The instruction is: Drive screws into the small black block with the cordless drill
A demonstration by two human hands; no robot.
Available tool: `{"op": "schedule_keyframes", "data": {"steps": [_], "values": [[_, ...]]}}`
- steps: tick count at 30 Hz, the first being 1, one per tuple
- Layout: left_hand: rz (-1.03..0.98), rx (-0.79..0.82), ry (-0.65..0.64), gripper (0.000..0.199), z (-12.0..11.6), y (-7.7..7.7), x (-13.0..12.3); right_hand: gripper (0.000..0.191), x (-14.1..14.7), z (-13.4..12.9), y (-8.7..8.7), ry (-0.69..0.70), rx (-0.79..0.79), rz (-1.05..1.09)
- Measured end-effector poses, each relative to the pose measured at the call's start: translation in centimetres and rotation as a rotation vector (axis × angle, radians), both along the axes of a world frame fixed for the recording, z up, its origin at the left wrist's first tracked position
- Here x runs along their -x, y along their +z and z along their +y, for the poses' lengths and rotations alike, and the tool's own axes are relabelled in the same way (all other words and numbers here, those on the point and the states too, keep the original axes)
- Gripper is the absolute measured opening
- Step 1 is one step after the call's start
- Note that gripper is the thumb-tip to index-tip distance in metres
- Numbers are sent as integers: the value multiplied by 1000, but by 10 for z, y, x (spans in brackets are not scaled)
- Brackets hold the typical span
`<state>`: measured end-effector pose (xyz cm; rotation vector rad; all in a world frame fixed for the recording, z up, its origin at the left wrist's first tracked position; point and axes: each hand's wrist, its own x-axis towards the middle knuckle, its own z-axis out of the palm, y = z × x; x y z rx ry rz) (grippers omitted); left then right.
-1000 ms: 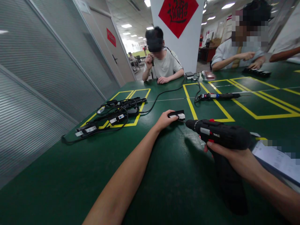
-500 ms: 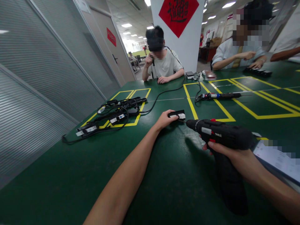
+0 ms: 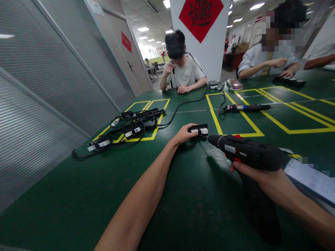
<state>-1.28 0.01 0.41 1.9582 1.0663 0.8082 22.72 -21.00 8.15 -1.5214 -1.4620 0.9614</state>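
1. Nearest, the right hand (image 3: pixel 264 179) is closed around the handle of a black drill (image 3: pixel 251 153), which points left across the green worktop (image 3: pixel 78 195).
2. Right of that hand lies a printed white sheet (image 3: pixel 306 176), partly blurred out.
3. The drill's thin bit (image 3: pixel 204 136) reaches to the near edge of a small black casing (image 3: pixel 202 126); whether the tip touches it or has gone in, I cannot tell.
4. The casing is long and shallow, with a white strip (image 3: pixel 203 131) along its near side. It lies at the left hand's fingertips, left of and beyond the right hand.
5. The left hand (image 3: pixel 184 134) grips the casing's left end, thumb in front; its other fingers are mostly hidden.
6. Farther left, black parts (image 3: pixel 150 123) and looped cables lie heaped across two yellow-taped rectangles (image 3: pixel 167 104); two of these parts carry white strips like the casing's.
7. Beyond the casing to the right, a slim corded tool (image 3: pixel 248 107) crosses other taped outlines.
8. Across the worktop sit two people: one (image 3: pixel 192 71) holds a thin upright tool; the other (image 3: pixel 261 66) has a hand on a black row of pieces (image 3: pixel 290 81).
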Motion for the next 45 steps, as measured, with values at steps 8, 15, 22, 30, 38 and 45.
{"op": "schedule_keyframes", "data": {"steps": [8,15,22,30,38,45], "values": [[-38,10,-26,52,3,-5,2,33,-1,-1,-1,-14,45,61],[1,11,-7,55,-1,1,0,27,-2,-1,-3,-12,57,58],[0,18,-6,58,0,-2,-1,19,0,-1,2,-9,70,12],[4,-13,-1,56,4,-7,-1,18,-1,-2,0,3,-17,-15],[9,5,3,56,2,-5,-1,17,0,0,-3,45,-14,1],[5,12,13,54,0,-5,-2,20,-2,1,-9,11,-28,-32]]}}
